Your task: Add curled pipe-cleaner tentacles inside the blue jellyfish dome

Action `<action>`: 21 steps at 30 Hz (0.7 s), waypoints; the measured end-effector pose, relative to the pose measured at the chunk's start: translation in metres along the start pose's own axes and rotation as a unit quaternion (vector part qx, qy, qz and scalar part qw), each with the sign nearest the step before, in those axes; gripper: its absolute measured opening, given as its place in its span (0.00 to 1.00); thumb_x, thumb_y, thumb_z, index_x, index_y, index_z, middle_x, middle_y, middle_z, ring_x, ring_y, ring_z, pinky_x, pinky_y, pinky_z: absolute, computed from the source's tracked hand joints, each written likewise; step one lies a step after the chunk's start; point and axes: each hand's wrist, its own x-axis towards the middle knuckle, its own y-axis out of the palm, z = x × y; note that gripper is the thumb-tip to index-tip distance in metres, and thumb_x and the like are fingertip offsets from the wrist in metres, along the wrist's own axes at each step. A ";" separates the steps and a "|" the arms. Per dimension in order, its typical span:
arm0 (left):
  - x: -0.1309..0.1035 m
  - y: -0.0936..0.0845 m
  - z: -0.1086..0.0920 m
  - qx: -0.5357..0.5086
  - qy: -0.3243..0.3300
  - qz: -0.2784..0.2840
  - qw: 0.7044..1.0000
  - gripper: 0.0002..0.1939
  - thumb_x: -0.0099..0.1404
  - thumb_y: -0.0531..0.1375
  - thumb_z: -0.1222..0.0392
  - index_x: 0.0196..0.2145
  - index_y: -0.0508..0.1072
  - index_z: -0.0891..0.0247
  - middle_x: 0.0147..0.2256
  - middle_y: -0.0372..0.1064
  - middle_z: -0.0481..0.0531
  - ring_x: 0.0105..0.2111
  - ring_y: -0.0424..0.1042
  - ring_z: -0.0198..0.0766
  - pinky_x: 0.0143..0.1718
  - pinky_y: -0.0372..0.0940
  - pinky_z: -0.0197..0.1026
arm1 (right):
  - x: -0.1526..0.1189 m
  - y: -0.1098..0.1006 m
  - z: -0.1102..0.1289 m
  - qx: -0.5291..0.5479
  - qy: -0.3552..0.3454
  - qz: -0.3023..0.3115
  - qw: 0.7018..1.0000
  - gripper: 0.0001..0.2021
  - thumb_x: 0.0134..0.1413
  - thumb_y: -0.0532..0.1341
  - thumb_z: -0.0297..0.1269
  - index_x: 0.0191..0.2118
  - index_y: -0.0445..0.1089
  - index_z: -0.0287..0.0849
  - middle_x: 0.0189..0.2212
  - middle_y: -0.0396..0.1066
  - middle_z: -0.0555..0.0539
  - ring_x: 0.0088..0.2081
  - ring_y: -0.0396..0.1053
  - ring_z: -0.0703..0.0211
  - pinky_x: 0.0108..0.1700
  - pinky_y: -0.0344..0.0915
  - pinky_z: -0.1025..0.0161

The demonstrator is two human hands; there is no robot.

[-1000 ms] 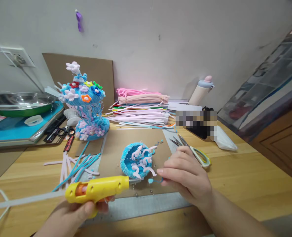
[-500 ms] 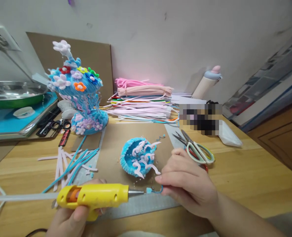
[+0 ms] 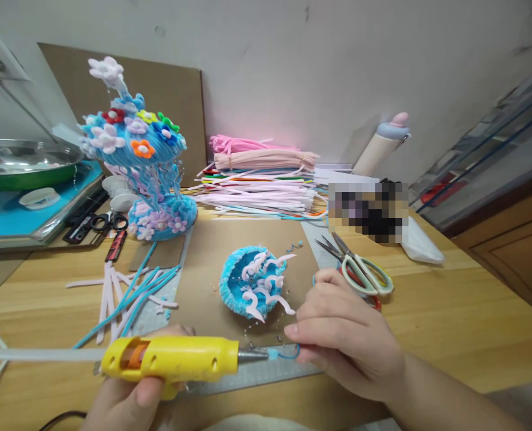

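Observation:
My left hand [image 3: 135, 389] is closed round a yellow hot glue gun [image 3: 189, 359], a long glue stick running out of its back. Between thumb and fingers my right hand [image 3: 342, 335] pinches a thin curved blue pipe cleaner [image 3: 272, 354] with a fluffy light blue end. The gun's metal nozzle appears to touch that end. Just beyond both hands lies a hollow blue fuzzy dome [image 3: 234, 287], its opening showing, with curly pale pink strands [image 3: 266, 281] coming out of it. A small blue coiled piece [image 3: 295, 246] rests behind the dome.
Cut pink and blue pipe cleaners [image 3: 126, 293] lie left. Behind them stands a flowered blue pipe-cleaner jellyfish [image 3: 135, 137]. Pipe-cleaner bundles [image 3: 261, 185] are stacked at the wall. Scissors [image 3: 360, 269] lie beyond my right hand. A metal bowl [image 3: 27, 161] sits far left; cardboard [image 3: 203, 251] covers the mat.
The nozzle and the pipe cleaner's fluffy end have come together, from a small gap to apparent contact. The camera view has shifted slightly.

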 end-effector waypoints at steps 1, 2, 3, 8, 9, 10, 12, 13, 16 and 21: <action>-0.001 0.000 0.001 -0.002 0.007 0.005 1.000 0.23 0.53 0.62 0.32 0.24 0.77 0.55 0.23 0.68 0.52 0.24 0.66 0.44 0.26 0.65 0.43 | 0.001 0.000 0.000 0.001 -0.002 0.001 1.000 0.07 0.66 0.57 0.35 0.40 0.71 0.39 0.27 0.75 0.49 0.28 0.71 0.63 0.39 0.56 0.56; -0.001 -0.001 0.001 -0.003 0.008 0.004 1.000 0.23 0.53 0.63 0.32 0.25 0.77 0.55 0.24 0.69 0.51 0.24 0.66 0.44 0.25 0.65 0.43 | 0.001 0.000 0.000 0.001 -0.003 0.002 1.000 0.07 0.66 0.57 0.35 0.41 0.71 0.39 0.27 0.75 0.49 0.28 0.71 0.63 0.40 0.56 0.56; -0.002 -0.001 0.000 -0.003 0.010 0.002 1.000 0.23 0.53 0.63 0.33 0.26 0.77 0.56 0.24 0.69 0.51 0.24 0.66 0.43 0.25 0.65 0.42 | 0.001 -0.001 0.000 0.002 -0.005 0.002 1.000 0.07 0.66 0.57 0.35 0.41 0.71 0.39 0.27 0.75 0.49 0.28 0.72 0.63 0.40 0.56 0.55; 0.001 0.003 -0.007 0.014 0.047 0.006 0.999 0.27 0.51 0.61 0.28 0.25 0.76 0.56 0.23 0.68 0.51 0.23 0.66 0.42 0.24 0.63 0.41 | 0.001 -0.001 0.000 0.001 -0.005 -0.002 1.000 0.07 0.66 0.57 0.35 0.42 0.71 0.41 0.27 0.75 0.50 0.27 0.72 0.62 0.40 0.57 0.55; 0.001 0.005 -0.010 0.018 0.051 0.010 0.999 0.27 0.52 0.60 0.27 0.23 0.75 0.56 0.22 0.67 0.51 0.23 0.65 0.42 0.24 0.63 0.41 | 0.001 -0.001 0.000 0.001 -0.005 -0.002 1.000 0.07 0.66 0.57 0.35 0.42 0.71 0.41 0.27 0.76 0.50 0.27 0.72 0.62 0.40 0.57 0.55; 0.002 0.006 -0.012 0.020 0.053 0.013 0.998 0.28 0.52 0.59 0.27 0.22 0.74 0.56 0.22 0.66 0.50 0.22 0.64 0.41 0.24 0.62 0.41 | 0.001 -0.001 0.000 0.001 -0.006 -0.001 1.000 0.07 0.66 0.57 0.35 0.42 0.71 0.41 0.27 0.76 0.50 0.27 0.72 0.62 0.40 0.57 0.55; 0.003 0.009 -0.014 0.025 0.059 0.015 0.998 0.28 0.53 0.59 0.27 0.22 0.73 0.56 0.21 0.65 0.50 0.21 0.63 0.40 0.23 0.62 0.41 | 0.001 0.000 0.000 0.001 -0.007 0.001 1.000 0.07 0.66 0.57 0.36 0.43 0.71 0.42 0.27 0.76 0.50 0.28 0.72 0.62 0.39 0.57 0.55; 0.003 0.009 -0.015 0.027 0.062 0.015 0.998 0.28 0.53 0.59 0.27 0.22 0.73 0.56 0.21 0.64 0.50 0.21 0.63 0.40 0.23 0.61 0.41 | 0.001 0.000 0.000 0.001 -0.006 0.001 1.000 0.07 0.67 0.57 0.36 0.43 0.71 0.42 0.27 0.76 0.50 0.28 0.72 0.62 0.39 0.57 0.55; 0.002 0.008 -0.012 0.025 0.059 0.020 0.998 0.28 0.54 0.58 0.28 0.22 0.73 0.56 0.21 0.64 0.50 0.22 0.63 0.41 0.24 0.61 0.41 | 0.002 -0.001 0.001 0.003 -0.006 0.002 1.000 0.07 0.67 0.56 0.36 0.42 0.71 0.42 0.27 0.76 0.50 0.28 0.72 0.63 0.39 0.57 0.55; -0.002 0.006 -0.007 0.028 -0.006 0.001 1.000 0.30 0.46 0.59 0.24 0.21 0.73 0.55 0.22 0.65 0.52 0.24 0.63 0.45 0.26 0.62 0.45 | 0.001 -0.001 0.001 0.002 -0.007 0.005 1.000 0.07 0.67 0.56 0.36 0.42 0.71 0.41 0.27 0.76 0.50 0.28 0.71 0.63 0.39 0.56 0.55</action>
